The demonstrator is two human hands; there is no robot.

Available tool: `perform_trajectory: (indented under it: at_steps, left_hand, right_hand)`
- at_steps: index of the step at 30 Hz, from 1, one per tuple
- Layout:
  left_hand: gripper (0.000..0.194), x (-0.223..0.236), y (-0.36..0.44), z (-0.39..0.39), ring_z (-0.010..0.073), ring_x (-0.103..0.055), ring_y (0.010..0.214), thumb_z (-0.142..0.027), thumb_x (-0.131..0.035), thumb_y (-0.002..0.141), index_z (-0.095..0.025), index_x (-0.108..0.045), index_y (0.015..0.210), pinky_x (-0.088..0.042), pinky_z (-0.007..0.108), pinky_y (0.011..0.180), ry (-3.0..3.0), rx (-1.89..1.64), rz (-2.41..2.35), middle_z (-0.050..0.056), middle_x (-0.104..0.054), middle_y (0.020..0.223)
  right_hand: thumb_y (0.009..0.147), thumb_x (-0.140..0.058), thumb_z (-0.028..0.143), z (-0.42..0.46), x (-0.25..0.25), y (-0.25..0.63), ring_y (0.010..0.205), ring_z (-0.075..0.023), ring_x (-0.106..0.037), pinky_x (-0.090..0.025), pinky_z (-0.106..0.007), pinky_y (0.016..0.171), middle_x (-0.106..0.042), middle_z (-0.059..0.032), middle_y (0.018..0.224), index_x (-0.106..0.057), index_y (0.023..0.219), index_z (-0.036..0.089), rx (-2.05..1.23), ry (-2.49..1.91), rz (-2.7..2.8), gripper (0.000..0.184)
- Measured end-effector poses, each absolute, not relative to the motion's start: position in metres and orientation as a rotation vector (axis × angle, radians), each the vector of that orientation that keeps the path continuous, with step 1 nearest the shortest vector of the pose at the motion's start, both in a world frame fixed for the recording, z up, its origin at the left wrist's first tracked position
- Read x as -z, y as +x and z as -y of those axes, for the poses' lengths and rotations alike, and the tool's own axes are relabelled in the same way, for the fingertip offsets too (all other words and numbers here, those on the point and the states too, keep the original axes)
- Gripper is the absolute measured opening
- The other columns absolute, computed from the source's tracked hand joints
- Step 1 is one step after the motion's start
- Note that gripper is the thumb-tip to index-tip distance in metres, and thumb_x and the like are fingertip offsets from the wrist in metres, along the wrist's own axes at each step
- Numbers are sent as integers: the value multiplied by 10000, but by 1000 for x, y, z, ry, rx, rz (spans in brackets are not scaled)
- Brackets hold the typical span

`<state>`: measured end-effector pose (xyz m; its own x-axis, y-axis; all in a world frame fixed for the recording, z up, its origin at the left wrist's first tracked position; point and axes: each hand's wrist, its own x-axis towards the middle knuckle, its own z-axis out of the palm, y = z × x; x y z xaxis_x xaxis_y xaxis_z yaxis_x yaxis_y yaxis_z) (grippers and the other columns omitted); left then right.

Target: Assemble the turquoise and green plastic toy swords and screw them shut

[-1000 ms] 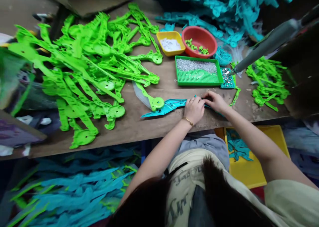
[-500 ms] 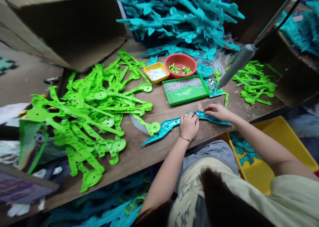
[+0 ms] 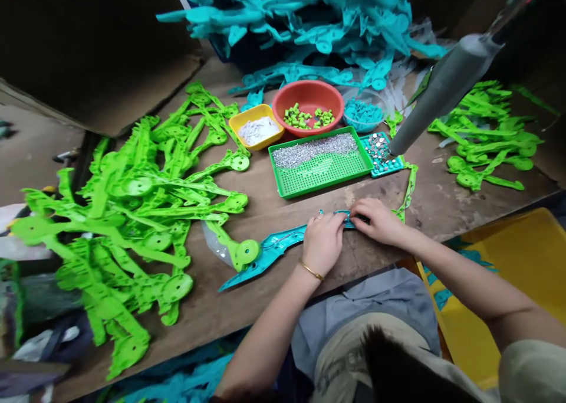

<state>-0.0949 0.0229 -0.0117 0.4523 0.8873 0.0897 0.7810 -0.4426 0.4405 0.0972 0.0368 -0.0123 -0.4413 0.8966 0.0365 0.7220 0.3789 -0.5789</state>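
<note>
A long, curved teal plastic part (image 3: 276,245) lies on the wooden bench, its pointed end toward the lower left and a thin line running along its inside. My left hand (image 3: 323,242), with a gold bangle at the wrist, wraps over the part near its middle and holds it down. Just right of it, my right hand (image 3: 378,220) has its thumb and fingers pinched together at the part; what is between them is hidden. The round end of a bright green plastic part (image 3: 246,253) touches the teal part's left side.
A heap of green parts (image 3: 145,208) fills the left. Beyond my hands are a green tray (image 3: 318,176) of small metal pieces, a teal tray (image 3: 384,166), a red bowl (image 3: 287,99) and a yellow tray (image 3: 247,144). A grey tool (image 3: 442,90) hangs at right.
The camera view has shifted. My right hand has drawn in closer to my left hand along the teal part, while my left hand keeps hold of it.
</note>
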Motion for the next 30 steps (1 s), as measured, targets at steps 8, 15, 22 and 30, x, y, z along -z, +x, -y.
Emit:
perform_trajectory:
  at_steps: [8, 15, 22, 30]
  left_hand:
    - [290, 20, -103, -19, 208, -587, 793, -246, -439, 980, -200, -664, 1157, -381, 361, 708, 2624, -372, -1338, 55, -659, 839]
    - [318, 25, -101, -19, 216, -572, 768, -251, -441, 968, -206, -659, 1195, -361, 365, 685, 2659, -416, -1357, 60, -643, 790]
    - [337, 28, -100, -18, 211, -575, 774, -256, -433, 977, -193, -630, 1243, -346, 361, 687, 2648, -493, -1374, 54, -645, 802]
    - [307, 28, -100, -19, 213, -575, 784, -266, -433, 979, -218, -682, 1153, -336, 366, 692, 2646, -480, -1362, 55, -644, 804]
  right_hand:
    - [933, -507, 242, -35, 11, 92, 960, -237, -581, -410, -383, 846, -689, -74, 983, -619, 901, 191, -664, -1521, 2310, 127]
    - [919, -523, 230, -37, 11, 91, 954, -238, -582, -399, -382, 850, -688, -68, 972, -616, 885, 194, -679, -1545, 2305, 106]
    - [938, -508, 249, -35, 13, 94, 973, -241, -584, -391, -384, 872, -688, -68, 993, -619, 896, 192, -636, -1488, 2339, 132]
    - [939, -496, 253, -35, 12, 95, 956, -235, -584, -384, -369, 842, -685, -63, 976, -599, 881, 200, -639, -1495, 2323, 130]
